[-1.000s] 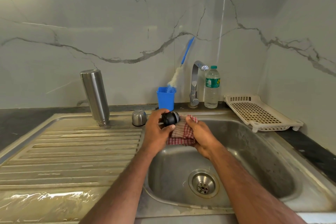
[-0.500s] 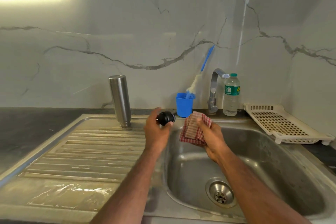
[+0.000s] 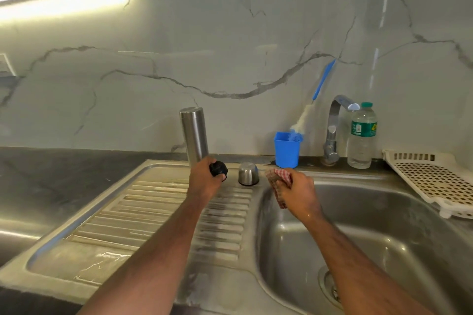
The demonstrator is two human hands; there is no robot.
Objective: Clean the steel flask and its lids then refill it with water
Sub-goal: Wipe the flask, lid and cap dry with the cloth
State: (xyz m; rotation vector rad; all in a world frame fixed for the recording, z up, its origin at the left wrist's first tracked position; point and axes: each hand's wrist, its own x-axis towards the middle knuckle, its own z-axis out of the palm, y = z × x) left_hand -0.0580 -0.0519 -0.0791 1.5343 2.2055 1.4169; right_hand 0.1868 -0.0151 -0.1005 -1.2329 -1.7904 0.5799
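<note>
Tall steel flask [image 3: 193, 135]: inverted on drainboard; we judge refill pending.
Left hand [image 3: 203, 181]: grips round black inner lid [image 3: 218, 169].
Right hand [image 3: 297, 193]: clutches red checked cloth [image 3: 277, 178].

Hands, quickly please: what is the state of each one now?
Left hand: closed, holding the black inner lid.
Right hand: closed, holding the checked cloth.

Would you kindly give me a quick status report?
Left hand grips black inner lid; right hand grips checked cloth. Steel flask inverted on drainboard, steel cap beside. Nothing obstructing.
</note>
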